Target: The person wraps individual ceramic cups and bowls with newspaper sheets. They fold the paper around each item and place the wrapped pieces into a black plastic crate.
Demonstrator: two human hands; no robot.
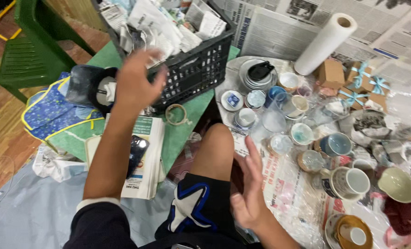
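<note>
Black plastic crate [201,69] of crumpled newspaper, on the green table, left hand [138,80] reaching at it.
Left hand spread and empty (blurred); right hand [249,193] open, holding nothing, beside unwrapped cups [302,133] on the plastic-covered newspaper; most crockery looks still unwrapped; paper roll [325,44] behind.

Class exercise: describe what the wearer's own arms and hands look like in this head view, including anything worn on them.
Both hands are bare: no gloves, rings or watch show. The left hand is blurred. Its forearm is bare up to a dark sleeve pushed up near the elbow, with a white cuff band at its edge. The right hand and its forearm are bare; no sleeve shows there.
</note>
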